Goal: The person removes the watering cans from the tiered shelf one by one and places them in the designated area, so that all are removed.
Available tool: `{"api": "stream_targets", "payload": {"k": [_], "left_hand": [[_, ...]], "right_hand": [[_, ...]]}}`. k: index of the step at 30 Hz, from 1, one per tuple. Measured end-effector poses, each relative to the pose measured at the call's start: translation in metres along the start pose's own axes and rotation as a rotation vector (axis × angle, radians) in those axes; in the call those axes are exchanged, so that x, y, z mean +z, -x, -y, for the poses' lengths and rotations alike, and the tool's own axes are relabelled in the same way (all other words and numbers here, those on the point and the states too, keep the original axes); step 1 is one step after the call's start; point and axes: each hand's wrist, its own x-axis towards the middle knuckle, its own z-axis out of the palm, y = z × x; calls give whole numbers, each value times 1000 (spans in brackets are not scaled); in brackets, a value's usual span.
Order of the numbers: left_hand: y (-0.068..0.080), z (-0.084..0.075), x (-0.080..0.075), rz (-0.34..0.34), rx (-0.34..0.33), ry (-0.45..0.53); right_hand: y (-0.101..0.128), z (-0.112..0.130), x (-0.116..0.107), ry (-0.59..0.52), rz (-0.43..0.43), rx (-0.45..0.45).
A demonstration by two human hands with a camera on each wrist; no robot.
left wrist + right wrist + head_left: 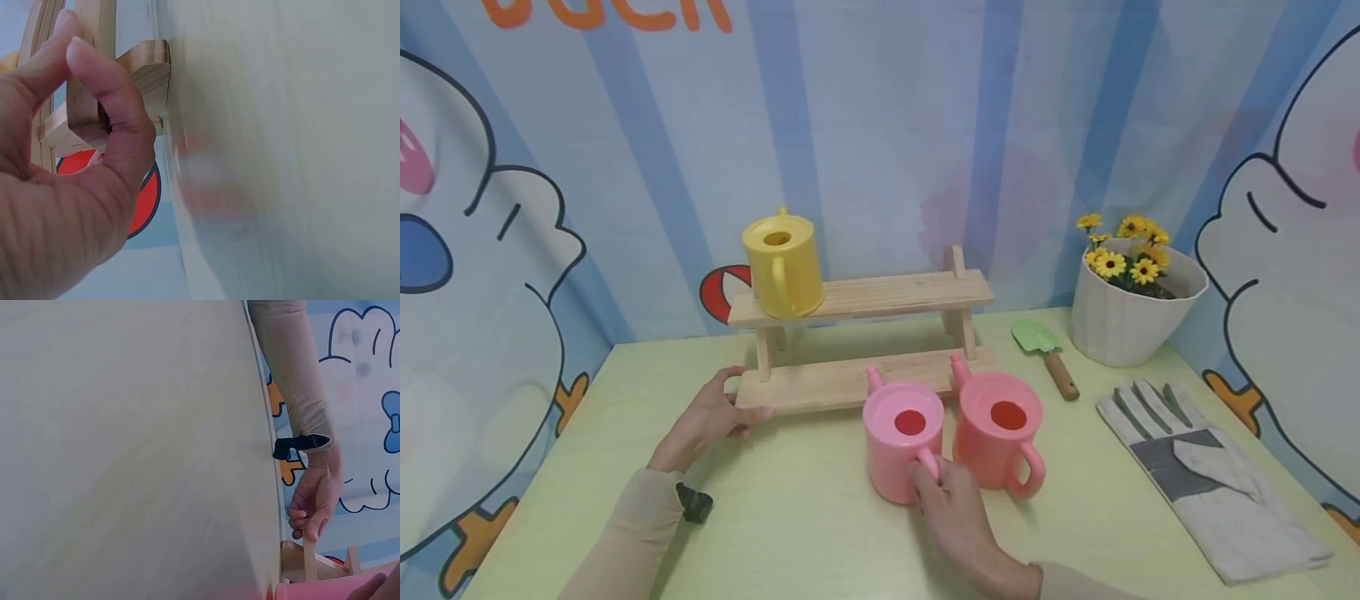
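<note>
Three watering cans are seen: one pink can (901,442) is gripped by the right hand (951,508), while the wooden shelf (850,379) is held by the left hand (711,417), beside one coral can (1000,429) and one yellow can (782,265).

two cans (902,440) before rack (857,333)

Orange lettering (606,14) cut off at top edge, table (281,150) blurred in left wrist view

Green table (820,533): wooden rack (857,342), 2 pink cans (901,437), trowel (1045,354), glove (1210,475), flowerpot (1131,321)
</note>
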Motion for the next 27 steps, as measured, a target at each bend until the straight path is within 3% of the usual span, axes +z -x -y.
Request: {"api": "stream_targets", "payload": {"k": [12, 27], "left_hand": [[-1, 1, 0, 0, -1, -2], [-1, 1, 0, -2, 3, 2]], "right_hand": [[3, -1, 2, -22, 28, 76], [6, -4, -3, -36, 21, 55]]}}
